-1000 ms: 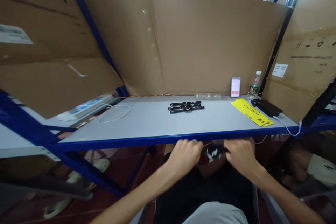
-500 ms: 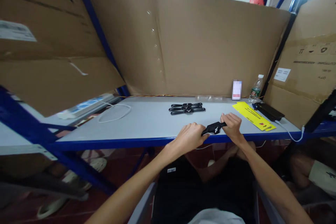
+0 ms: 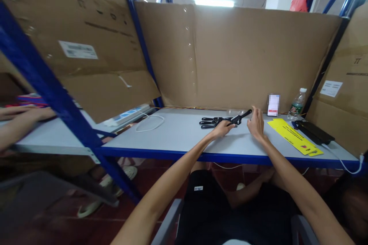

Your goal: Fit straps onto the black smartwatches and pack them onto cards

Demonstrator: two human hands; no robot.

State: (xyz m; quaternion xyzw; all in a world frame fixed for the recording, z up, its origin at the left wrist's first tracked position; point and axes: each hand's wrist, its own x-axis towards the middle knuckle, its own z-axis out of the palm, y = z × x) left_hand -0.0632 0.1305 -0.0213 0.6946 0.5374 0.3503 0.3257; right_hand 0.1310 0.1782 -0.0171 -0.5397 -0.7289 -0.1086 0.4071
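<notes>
A black spokeshave (image 3: 243, 115) with two straight handles and small shiny fittings at its middle is tilted up to the right above the table. My left hand (image 3: 220, 129) is closed round its lower-left handle. At the upper-right end is my right hand (image 3: 255, 123), its fingers apart and beside the handle tip; whether they touch it I cannot tell. Several similar black spokeshaves (image 3: 207, 123) lie stacked just behind my left hand, which partly hides them.
Yellow printed cards (image 3: 293, 136) lie on the grey table (image 3: 172, 136) at right, by a black case (image 3: 314, 132) with a white cable. Behind stand a phone (image 3: 273, 106) and a water bottle (image 3: 297, 104). Cardboard walls surround the table. Another person's arm (image 3: 25, 116) is at far left.
The spokeshave has moved away from the front edge, towards the stack, and now tilts up to the right. My right hand has loosened from its handle. The view has turned left.
</notes>
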